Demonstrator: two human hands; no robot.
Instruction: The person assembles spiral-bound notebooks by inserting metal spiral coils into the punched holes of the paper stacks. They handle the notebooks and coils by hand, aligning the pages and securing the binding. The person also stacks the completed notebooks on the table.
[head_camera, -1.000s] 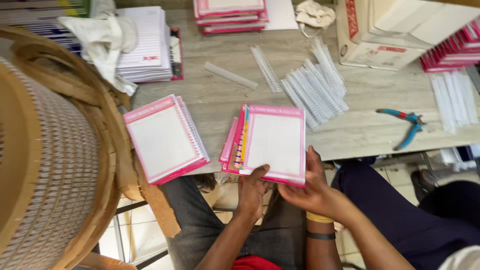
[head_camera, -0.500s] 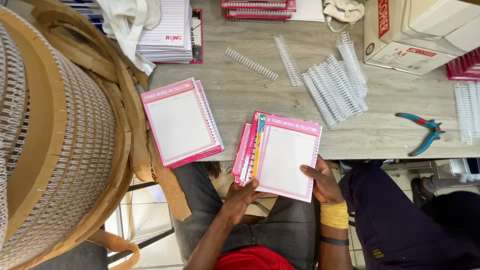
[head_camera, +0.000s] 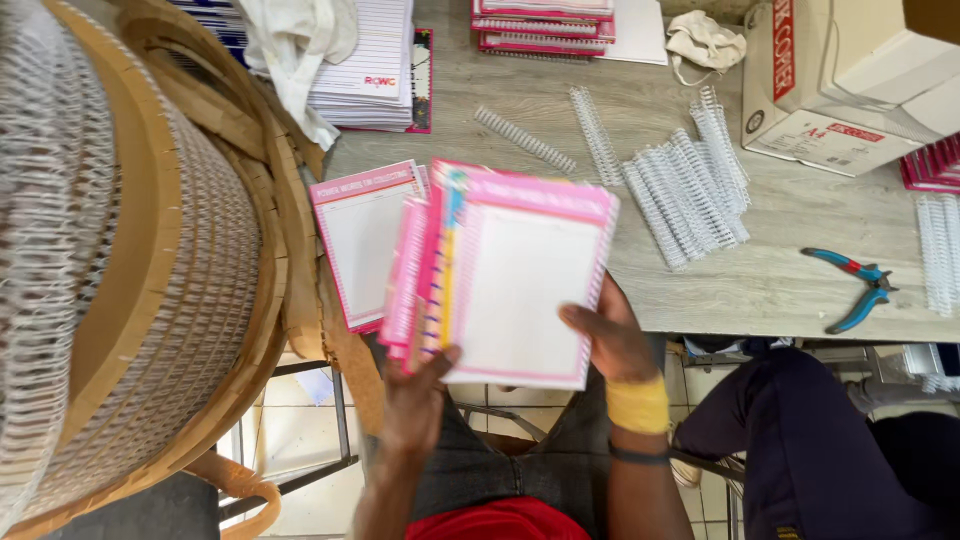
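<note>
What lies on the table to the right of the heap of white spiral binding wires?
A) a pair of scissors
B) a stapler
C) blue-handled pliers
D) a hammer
C: blue-handled pliers lie on the grey table, right of the white binding wires.

A stack of pink-bordered pads (head_camera: 500, 280) is held at the centre of the frame by the left hand (head_camera: 415, 395) and right hand (head_camera: 615, 340). White spiral coils (head_camera: 685, 185) and blue pliers (head_camera: 855, 290) are seen on the table (head_camera: 780, 270) at right.
</note>
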